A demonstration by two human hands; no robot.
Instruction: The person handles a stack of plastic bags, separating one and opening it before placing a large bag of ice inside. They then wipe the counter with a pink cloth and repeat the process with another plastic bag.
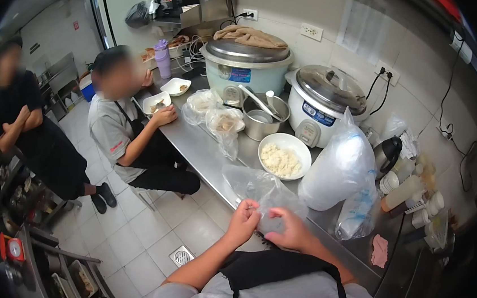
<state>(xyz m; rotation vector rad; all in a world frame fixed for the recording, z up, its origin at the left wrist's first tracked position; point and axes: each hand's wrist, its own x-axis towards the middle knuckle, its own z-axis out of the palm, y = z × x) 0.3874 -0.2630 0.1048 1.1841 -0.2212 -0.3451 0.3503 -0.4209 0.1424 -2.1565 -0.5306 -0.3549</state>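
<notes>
A clear plastic bag [262, 188] spreads over the front edge of the steel counter, right in front of me. My left hand [244, 223] has its fingertips pinched together on the bag's near edge. Close beside it, my right hand [289, 231] is slightly blurred, with thumb and fingers apart against the plastic. Just beyond the bag stands a white bowl of cooked rice [282, 157]. To its right a big bundle of clear plastic bags [339, 165] leans upright, and a smaller roll of bags [357, 212] lies below it.
Two rice cookers [249, 71] [325, 107] stand along the wall, with a metal pot holding utensils [266, 118] before them. Filled bags [225, 122] lie to the left. One person [122, 119] sits eating at the counter; another [26, 122] stands behind. Bottles [404, 191] crowd the right.
</notes>
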